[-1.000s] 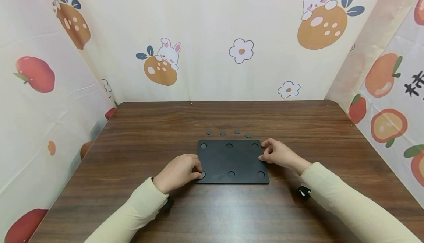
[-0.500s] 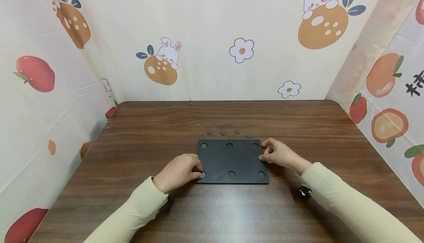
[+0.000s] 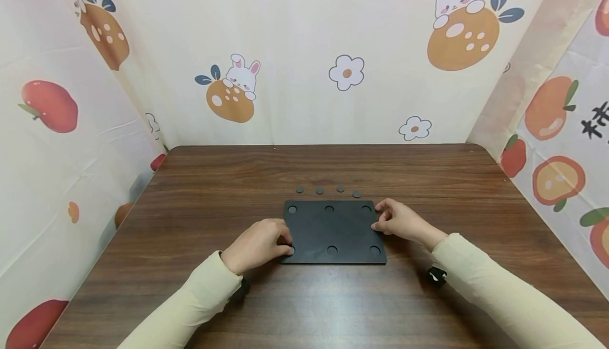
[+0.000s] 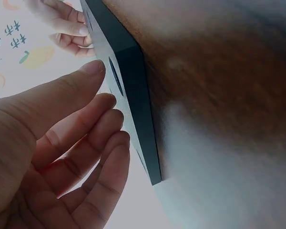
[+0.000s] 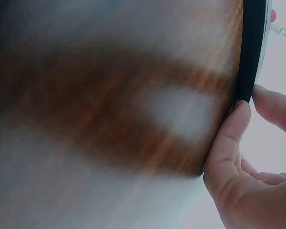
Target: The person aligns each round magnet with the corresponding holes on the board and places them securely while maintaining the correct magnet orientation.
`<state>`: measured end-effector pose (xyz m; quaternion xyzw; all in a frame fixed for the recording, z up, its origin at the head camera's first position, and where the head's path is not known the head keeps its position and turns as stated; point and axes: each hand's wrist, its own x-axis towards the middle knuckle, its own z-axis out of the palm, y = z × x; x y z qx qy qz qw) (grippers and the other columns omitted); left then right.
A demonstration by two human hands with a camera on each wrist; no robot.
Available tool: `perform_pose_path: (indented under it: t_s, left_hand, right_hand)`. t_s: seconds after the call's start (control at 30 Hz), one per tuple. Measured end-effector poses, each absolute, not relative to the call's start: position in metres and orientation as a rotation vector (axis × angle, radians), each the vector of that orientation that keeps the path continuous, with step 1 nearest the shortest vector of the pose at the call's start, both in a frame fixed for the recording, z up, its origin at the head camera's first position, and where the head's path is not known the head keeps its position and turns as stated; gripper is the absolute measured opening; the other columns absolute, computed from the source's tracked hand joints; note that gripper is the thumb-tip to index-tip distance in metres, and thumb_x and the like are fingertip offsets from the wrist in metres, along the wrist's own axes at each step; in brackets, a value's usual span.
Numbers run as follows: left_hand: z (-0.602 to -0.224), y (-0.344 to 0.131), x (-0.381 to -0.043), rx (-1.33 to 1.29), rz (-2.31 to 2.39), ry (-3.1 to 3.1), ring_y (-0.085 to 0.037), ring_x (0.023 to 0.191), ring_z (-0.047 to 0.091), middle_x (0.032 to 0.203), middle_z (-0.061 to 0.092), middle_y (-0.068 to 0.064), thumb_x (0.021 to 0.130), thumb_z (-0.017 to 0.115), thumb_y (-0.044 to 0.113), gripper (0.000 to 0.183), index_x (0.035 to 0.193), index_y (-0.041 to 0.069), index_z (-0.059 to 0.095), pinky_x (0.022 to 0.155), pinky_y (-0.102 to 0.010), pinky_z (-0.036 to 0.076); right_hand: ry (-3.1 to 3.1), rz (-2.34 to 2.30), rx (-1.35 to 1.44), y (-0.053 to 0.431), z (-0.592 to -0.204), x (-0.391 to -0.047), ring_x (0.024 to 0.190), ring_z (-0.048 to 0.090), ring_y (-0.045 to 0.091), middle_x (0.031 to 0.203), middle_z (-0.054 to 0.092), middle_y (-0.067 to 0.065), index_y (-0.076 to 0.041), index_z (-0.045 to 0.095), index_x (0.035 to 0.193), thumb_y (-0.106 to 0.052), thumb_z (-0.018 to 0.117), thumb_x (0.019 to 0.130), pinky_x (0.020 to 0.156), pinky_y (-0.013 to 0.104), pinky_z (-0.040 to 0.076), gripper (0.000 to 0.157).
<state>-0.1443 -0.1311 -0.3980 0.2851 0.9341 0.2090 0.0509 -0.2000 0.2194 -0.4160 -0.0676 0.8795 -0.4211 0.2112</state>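
A flat black rectangular board (image 3: pixel 333 231) with several round recesses lies on the table. At its front left corner, my left hand (image 3: pixel 261 244) touches the recess area with thumb and fingertips; a gap shows between thumb and fingers (image 4: pixel 107 100) in the left wrist view. A small dark disc (image 3: pixel 292 251) seems to sit in that recess, partly hidden by the thumb. Another disc (image 3: pixel 292 210) fills the back left recess. My right hand (image 3: pixel 402 223) holds the board's right edge, thumb and forefinger against it, as the right wrist view shows with the hand's fingers (image 5: pixel 240 117).
Several loose dark discs (image 3: pixel 320 191) lie in a rough row just behind the board. The brown wooden table (image 3: pixel 214 180) ends at a back edge by a printed curtain (image 3: pixel 295 31). Curtains also hang at both sides.
My left hand has shifted very slightly to the right over the front left recess. The right hand, board and loose discs look unmoved.
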Motion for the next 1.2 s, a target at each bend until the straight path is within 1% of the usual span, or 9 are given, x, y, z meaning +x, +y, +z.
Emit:
perform_pose_path:
  t_s: [0.2, 0.43, 0.67, 0.83, 0.97, 1.2]
  left_hand:
    - [-0.394, -0.128, -0.149, 0.875, 0.643, 2.851, -0.011, 0.078, 0.061, 0.087, 0.065, 0.004, 0.081, 0.08, 0.02, 0.011, 0.089, 0.013, 0.075, 0.069, -0.025, 0.051]
    - [-0.384, -0.126, -0.156, 0.87, 0.668, 2.844, -0.014, 0.08, 0.061, 0.089, 0.065, 0.002, 0.082, 0.079, 0.018, 0.011, 0.09, 0.013, 0.074, 0.07, -0.025, 0.05]
    - [-0.374, -0.122, -0.166, 0.832, 0.685, 2.869, -0.016, 0.085, 0.063, 0.094, 0.065, -0.001, 0.085, 0.077, 0.019, 0.018, 0.099, 0.008, 0.074, 0.075, -0.029, 0.053]
    - [-0.373, -0.12, -0.178, 0.806, 0.683, 2.909, -0.016, 0.086, 0.062, 0.097, 0.067, -0.003, 0.086, 0.076, 0.022, 0.023, 0.103, 0.006, 0.073, 0.076, -0.032, 0.053]
    - [-0.376, -0.12, -0.19, 0.766, 0.719, 2.928, -0.018, 0.088, 0.061, 0.103, 0.066, -0.006, 0.088, 0.074, 0.023, 0.028, 0.11, 0.007, 0.072, 0.078, -0.034, 0.052]
    - [-0.385, -0.119, -0.214, 0.708, 0.79, 2.981, -0.019, 0.095, 0.063, 0.105, 0.064, -0.004, 0.094, 0.067, 0.025, 0.027, 0.115, 0.008, 0.07, 0.082, -0.037, 0.054]
  right_hand:
    - [2.45, -1.161, -0.188, 0.219, -0.416, -0.201, 0.071, 0.054, 0.016, 0.079, 0.056, 0.004, 0.005, 0.043, 0.13, -0.012, 0.071, 0.088, 0.069, 0.03, 0.048, 0.053]
    - [2.451, -1.159, -0.185, 0.219, -0.416, -0.2, 0.069, 0.053, 0.016, 0.077, 0.055, 0.004, 0.005, 0.043, 0.13, -0.012, 0.071, 0.088, 0.067, 0.031, 0.045, 0.052]
    - [2.45, -1.159, -0.188, 0.219, -0.416, -0.2, 0.069, 0.052, 0.017, 0.077, 0.055, 0.004, 0.005, 0.043, 0.13, -0.012, 0.071, 0.089, 0.066, 0.031, 0.044, 0.053]
    - [2.448, -1.162, -0.188, 0.219, -0.416, -0.2, 0.069, 0.052, 0.017, 0.078, 0.055, 0.004, 0.005, 0.043, 0.131, -0.013, 0.071, 0.089, 0.066, 0.031, 0.044, 0.053]
    - [2.449, -1.159, -0.187, 0.219, -0.416, -0.2, 0.069, 0.052, 0.017, 0.078, 0.055, 0.004, 0.005, 0.043, 0.131, -0.012, 0.071, 0.089, 0.066, 0.031, 0.044, 0.053]
    - [2.448, -1.161, -0.188, 0.219, -0.415, -0.199, 0.069, 0.052, 0.017, 0.078, 0.055, 0.004, 0.005, 0.043, 0.13, -0.013, 0.071, 0.089, 0.067, 0.031, 0.044, 0.052]
